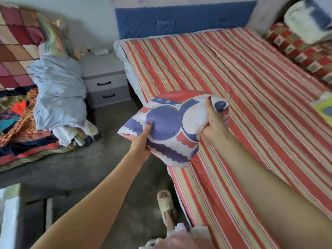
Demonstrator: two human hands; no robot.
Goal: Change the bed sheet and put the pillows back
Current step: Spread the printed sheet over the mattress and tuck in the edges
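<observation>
I've got the pillow (170,130) up over the near edge of the bed (251,97), above the striped sheet (224,72). My left hand (142,144) grips its lower corner, my right hand (213,119) bunches its top edge, both grips closed tight on fabric.

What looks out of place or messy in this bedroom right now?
A bundle of pale blue bedding lies heaped on the floor beside the nightstand, partly on a patchwork quilt. The striped sheet looks smooth. The pillow is off the bed, gripped by the left hand and right hand.
</observation>
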